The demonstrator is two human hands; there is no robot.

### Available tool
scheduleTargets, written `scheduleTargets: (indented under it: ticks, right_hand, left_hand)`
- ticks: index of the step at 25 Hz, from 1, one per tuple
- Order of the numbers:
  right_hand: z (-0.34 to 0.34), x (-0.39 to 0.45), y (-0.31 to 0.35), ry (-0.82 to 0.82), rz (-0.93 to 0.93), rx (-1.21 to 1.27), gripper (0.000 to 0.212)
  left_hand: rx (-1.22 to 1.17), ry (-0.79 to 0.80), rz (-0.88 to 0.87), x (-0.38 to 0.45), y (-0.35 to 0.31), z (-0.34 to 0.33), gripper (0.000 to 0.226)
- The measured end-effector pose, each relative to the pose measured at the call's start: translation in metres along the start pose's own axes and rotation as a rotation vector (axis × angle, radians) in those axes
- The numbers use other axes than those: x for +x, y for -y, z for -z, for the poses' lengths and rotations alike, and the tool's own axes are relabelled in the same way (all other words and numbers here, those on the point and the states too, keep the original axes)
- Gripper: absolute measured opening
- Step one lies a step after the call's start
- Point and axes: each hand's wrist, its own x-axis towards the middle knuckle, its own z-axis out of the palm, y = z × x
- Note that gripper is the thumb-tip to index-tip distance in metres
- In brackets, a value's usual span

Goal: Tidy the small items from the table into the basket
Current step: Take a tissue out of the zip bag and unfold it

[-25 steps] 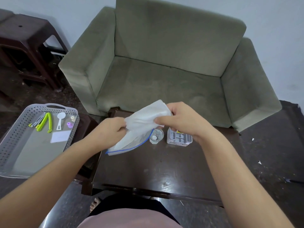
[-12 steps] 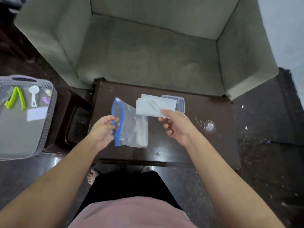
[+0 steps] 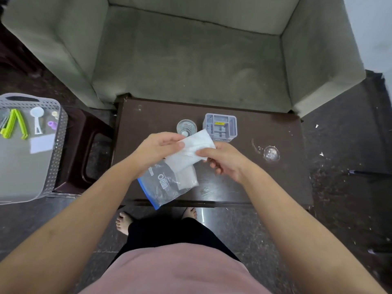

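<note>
Over the dark table, my left hand and my right hand both pinch a folded white sheet. A clear zip bag with a blue seal hangs below my left hand and under the sheet; whether the sheet's lower end is inside the bag I cannot tell. Behind my hands on the table stand a small clear round container and a clear plastic box. The grey perforated basket sits at the left on a stool and holds green clips, a white scoop and a white card.
A green sofa stands right behind the table. A clear round lid lies on the table's right part. A dark stool fills the gap between basket and table. My bare feet are under the table's near edge.
My hands, apart half a second ago, have come together on the white sheet. The zip bag swung from upright in my left hand to hanging below it.
</note>
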Motion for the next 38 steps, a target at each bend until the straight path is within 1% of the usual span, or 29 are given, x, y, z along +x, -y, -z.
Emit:
scheduleTargets:
  ticks: [1, 2, 4, 5, 7, 8, 9, 11, 13, 14, 17, 18, 20, 22, 24, 26, 27, 29, 30, 31, 34, 36, 38]
  right_hand:
    - [0.002, -0.001, 0.004, 0.004, 0.023, -0.004, 0.01]
    - [0.003, -0.001, 0.009, 0.002, 0.048, 0.023, 0.01]
    - [0.0, -0.004, 0.015, -0.033, 0.088, 0.149, 0.01]
    - [-0.004, -0.006, 0.016, -0.069, 0.099, 0.217, 0.018]
    - [-0.015, -0.01, 0.016, -0.129, 0.115, 0.318, 0.045]
    - [-0.022, -0.013, 0.015, -0.13, 0.133, 0.348, 0.052]
    - [-0.029, -0.014, 0.013, -0.114, 0.155, 0.37, 0.052]
    - [-0.04, -0.017, 0.01, -0.066, 0.196, 0.388, 0.046]
    - [-0.044, -0.016, 0.007, -0.051, 0.215, 0.37, 0.042]
    - [-0.044, -0.014, 0.005, -0.055, 0.209, 0.367, 0.038]
    - [-0.039, -0.012, 0.001, -0.075, 0.149, 0.425, 0.018]
    - [-0.037, -0.013, 0.001, -0.079, 0.135, 0.449, 0.015]
    - [-0.034, -0.015, 0.003, -0.067, 0.174, 0.453, 0.01]
    - [-0.034, -0.02, 0.009, -0.034, 0.237, 0.438, 0.013]
    - [-0.035, -0.023, 0.016, -0.004, 0.3, 0.423, 0.016]
    - [-0.035, -0.023, 0.02, -0.003, 0.33, 0.425, 0.006]
    - [-0.035, -0.022, 0.022, -0.025, 0.334, 0.429, 0.012]
    - [-0.034, -0.018, 0.023, -0.065, 0.334, 0.432, 0.034]
    - [-0.033, -0.017, 0.023, -0.081, 0.332, 0.439, 0.041]
    - [-0.032, -0.014, 0.023, -0.101, 0.33, 0.443, 0.042]
    - [-0.029, -0.007, 0.022, -0.149, 0.298, 0.476, 0.026]
    - [-0.029, -0.003, 0.022, -0.16, 0.274, 0.531, 0.028]
    - [-0.03, -0.001, 0.024, -0.151, 0.242, 0.598, 0.033]
  left_hand:
    - [0.062, 0.019, -0.02, -0.001, -0.008, 0.0, 0.014]
    - [0.103, -0.006, -0.022, -0.001, -0.013, 0.0, 0.009]
    - [0.053, -0.081, 0.001, -0.007, -0.018, 0.0, 0.007]
    - [-0.02, -0.111, 0.025, -0.011, -0.019, -0.002, 0.009]
    - [-0.142, -0.156, 0.062, -0.02, -0.019, -0.006, 0.012]
    - [-0.184, -0.171, 0.071, -0.024, -0.019, -0.007, 0.012]
    - [-0.221, -0.182, 0.076, -0.027, -0.019, -0.008, 0.012]
    - [-0.264, -0.217, 0.073, -0.033, -0.019, -0.009, 0.014]
    - [-0.272, -0.27, 0.072, -0.036, -0.019, -0.008, 0.014]
    - [-0.274, -0.294, 0.07, -0.038, -0.018, -0.006, 0.014]
    - [-0.268, -0.373, 0.063, -0.041, -0.015, 0.0, 0.015]
    - [-0.267, -0.41, 0.059, -0.041, -0.012, 0.003, 0.016]
    - [-0.27, -0.449, 0.052, -0.042, -0.009, 0.005, 0.018]
    - [-0.31, -0.4, 0.046, -0.043, -0.008, 0.003, 0.018]
    - [-0.368, -0.334, 0.034, -0.043, -0.009, 0.001, 0.023]
    - [-0.414, -0.315, 0.014, -0.041, -0.009, 0.002, 0.027]
    - [-0.45, -0.311, 0.007, -0.04, -0.01, 0.003, 0.028]
    - [-0.543, -0.303, 0.005, -0.039, -0.009, 0.006, 0.027]
    - [-0.576, -0.296, 0.002, -0.04, -0.009, 0.008, 0.026]
    - [-0.595, -0.284, -0.006, -0.04, -0.009, 0.008, 0.025]
    - [-0.615, -0.247, -0.043, -0.042, -0.009, 0.009, 0.026]
    - [-0.614, -0.234, -0.055, -0.042, -0.008, 0.01, 0.028]
    - [-0.616, -0.24, -0.047, -0.042, -0.009, 0.011, 0.024]
